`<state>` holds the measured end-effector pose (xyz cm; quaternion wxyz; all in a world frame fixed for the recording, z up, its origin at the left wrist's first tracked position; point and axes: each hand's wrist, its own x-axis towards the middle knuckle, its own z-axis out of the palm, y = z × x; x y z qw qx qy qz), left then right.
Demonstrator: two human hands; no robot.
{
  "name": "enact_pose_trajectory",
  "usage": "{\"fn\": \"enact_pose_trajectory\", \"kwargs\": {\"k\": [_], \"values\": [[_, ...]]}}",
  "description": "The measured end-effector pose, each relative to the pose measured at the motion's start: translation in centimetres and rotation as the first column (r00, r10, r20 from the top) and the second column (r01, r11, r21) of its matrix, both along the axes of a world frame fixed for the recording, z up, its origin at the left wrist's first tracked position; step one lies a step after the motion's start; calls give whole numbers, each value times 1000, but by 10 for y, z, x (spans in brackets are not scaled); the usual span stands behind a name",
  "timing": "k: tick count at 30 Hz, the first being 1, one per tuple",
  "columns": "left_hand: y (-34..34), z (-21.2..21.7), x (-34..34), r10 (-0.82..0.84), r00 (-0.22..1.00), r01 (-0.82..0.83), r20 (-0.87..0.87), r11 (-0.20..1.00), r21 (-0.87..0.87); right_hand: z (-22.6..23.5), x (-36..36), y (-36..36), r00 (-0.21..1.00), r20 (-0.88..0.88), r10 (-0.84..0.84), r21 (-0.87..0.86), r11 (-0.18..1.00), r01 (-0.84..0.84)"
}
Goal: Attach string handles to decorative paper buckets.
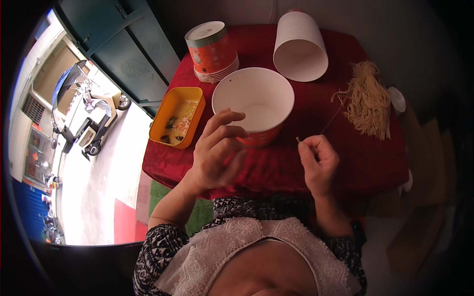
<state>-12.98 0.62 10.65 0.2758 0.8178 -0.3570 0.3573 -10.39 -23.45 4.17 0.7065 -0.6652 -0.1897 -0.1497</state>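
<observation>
My left hand point(219, 150) is raised at the near left side of a large paper tub point(256, 130), white inside and orange-red outside. Its fingers are bent and apart with nothing visible in them, and the lower ones are blurred. To the right of the tub, my right hand point(318, 160) is closed in a pinch. A small tan tip point(297, 140) pokes out between thumb and forefinger. From this hand a thin strand of string point(332, 122) runs up to a loose bundle of cream string point(369, 101) on the right side of the table.
On the red cloth-covered table point(365, 167), upside-down stacked orange tubs point(212, 54) stand at the back left, and a stack of white tubs point(301, 54) lies on its side. A yellow tray point(155, 126) holds small bits. A doorway opens at left, with a parked three-wheeler point(91, 130) outside.
</observation>
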Motion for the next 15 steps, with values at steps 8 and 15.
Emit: {"fn": "enact_pose_trajectory", "kwargs": {"k": [8, 15], "values": [[2, -13, -14, -61, 998, 59, -28, 996, -70, -5, 13, -13, 996, -90, -9, 71, 997, 16], [6, -17, -21, -91, 996, 88, -25, 991, -98, -10, 17, -13, 994, -110, -24, 64, 997, 32]]}}
